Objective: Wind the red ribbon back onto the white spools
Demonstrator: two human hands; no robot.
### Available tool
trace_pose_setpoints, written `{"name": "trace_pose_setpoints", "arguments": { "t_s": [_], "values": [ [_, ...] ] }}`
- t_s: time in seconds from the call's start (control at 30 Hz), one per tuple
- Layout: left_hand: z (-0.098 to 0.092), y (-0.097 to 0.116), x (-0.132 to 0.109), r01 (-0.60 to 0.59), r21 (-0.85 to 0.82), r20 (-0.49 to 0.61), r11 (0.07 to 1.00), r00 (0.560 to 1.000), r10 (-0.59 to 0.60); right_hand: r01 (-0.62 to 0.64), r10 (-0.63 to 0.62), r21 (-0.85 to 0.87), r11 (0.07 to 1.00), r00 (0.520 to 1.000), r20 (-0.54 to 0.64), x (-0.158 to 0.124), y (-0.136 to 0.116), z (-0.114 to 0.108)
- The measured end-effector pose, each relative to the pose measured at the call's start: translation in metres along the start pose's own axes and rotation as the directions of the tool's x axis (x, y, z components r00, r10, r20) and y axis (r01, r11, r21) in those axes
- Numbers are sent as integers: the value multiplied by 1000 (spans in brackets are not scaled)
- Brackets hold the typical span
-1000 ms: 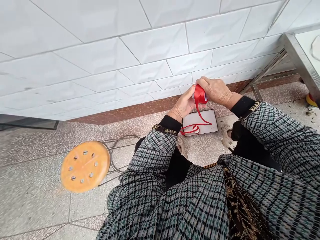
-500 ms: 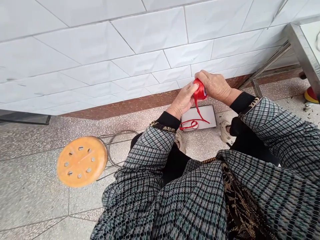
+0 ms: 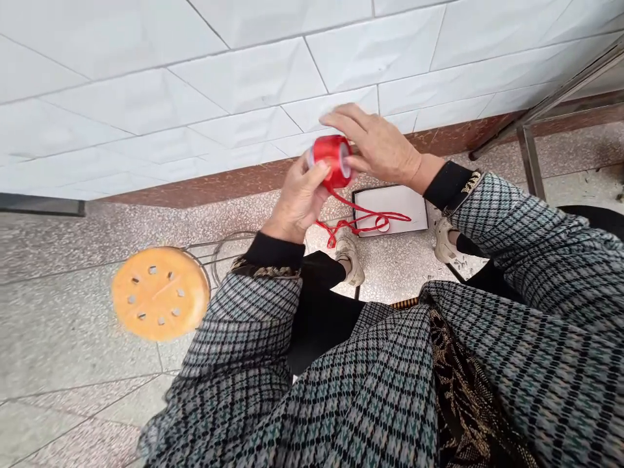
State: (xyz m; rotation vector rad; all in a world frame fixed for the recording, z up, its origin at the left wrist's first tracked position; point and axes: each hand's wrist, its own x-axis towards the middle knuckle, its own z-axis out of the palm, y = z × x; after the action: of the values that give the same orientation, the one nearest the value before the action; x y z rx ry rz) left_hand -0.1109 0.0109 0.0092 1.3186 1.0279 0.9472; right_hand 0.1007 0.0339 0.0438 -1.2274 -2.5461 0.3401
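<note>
A spool of red ribbon (image 3: 327, 156) sits in my left hand (image 3: 301, 198), the thumb pressed on the wound ribbon. My right hand (image 3: 373, 143) is beside the spool's right end, fingers apart and slightly blurred; its thumb is at the spool's open core, and whether it touches is hard to tell. From the underside of the spool a loose red ribbon tail (image 3: 361, 211) hangs down. Its loops appear over a shallow white box or tray (image 3: 407, 201) with a dark rim, which lies on the floor between my feet.
An orange round stool (image 3: 158, 296) with holes in its seat stands at left on the speckled floor (image 3: 63, 331). White wall tiles (image 3: 253, 78) rise ahead above a brown skirting. On the right is a metal frame leg (image 3: 531, 159). My shoes (image 3: 351, 260) flank the white box.
Both hands and the spool have shifted left in view. My right hand has loosened from the spool and its fingers have spread. More ribbon now hangs loose below.
</note>
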Motion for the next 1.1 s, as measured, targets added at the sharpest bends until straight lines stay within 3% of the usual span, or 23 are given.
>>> {"name": "trace_pose_setpoints", "arguments": {
  "t_s": [0.03, 0.1, 0.13, 0.17, 0.23, 0.3, 0.37, 0.5, 0.67, 0.8, 0.9, 1.0, 1.1],
  "values": [
    [-13, 1, -5, 10, 1, -35, 1000, 999, -10, -19, 18, 74, 997, 1000, 14, -4, 15, 21],
    [-38, 4, -14, 44, -42, -126, 998, 991, -49, -246, 235, 48, 968, 958, 162, -24, 53, 72],
    [-47, 6, -17, 58, -85, -195, 995, 978, -74, -358, 354, -42, 933, 889, 290, -40, 73, 99],
    [-55, 9, -20, 83, -124, -244, 989, 963, -112, -433, 453, -154, 888, 771, 448, -59, 93, 125],
    [-63, 15, -25, 101, -170, -339, 980, 928, -154, -485, 528, -246, 839, 618, 583, -104, 124, 170],
    [-63, 23, -29, 104, -164, -354, 981, 922, -157, -482, 530, -284, 829, 514, 674, -149, 138, 203],
    [-57, 29, -31, 89, -113, -359, 990, 925, -124, -459, 495, -286, 841, 442, 748, -183, 137, 226],
    [-43, 43, -35, 86, 38, -399, 996, 915, -64, -386, 406, -246, 889, 415, 814, -211, 117, 264],
    [-36, 51, -39, 205, 245, -238, 948, 960, -147, -323, 359, -234, 917, 416, 835, -217, 102, 301],
    [-41, 35, -45, 304, 266, -264, 915, 935, -235, -305, 358, -244, 921, 411, 838, -227, 104, 311],
    [-45, 15, -50, 380, 299, -206, 875, 921, -330, -292, 341, -235, 927, 397, 852, -234, 106, 312],
    [-42, -5, -54, 471, 417, -58, 777, 867, -495, -286, 322, -220, 933, 386, 865, -237, 105, 313],
    [-29, -34, -57, 480, 556, 116, 679, 764, -635, -286, 306, -202, 937, 389, 869, -237, 106, 314]
  ]
}}
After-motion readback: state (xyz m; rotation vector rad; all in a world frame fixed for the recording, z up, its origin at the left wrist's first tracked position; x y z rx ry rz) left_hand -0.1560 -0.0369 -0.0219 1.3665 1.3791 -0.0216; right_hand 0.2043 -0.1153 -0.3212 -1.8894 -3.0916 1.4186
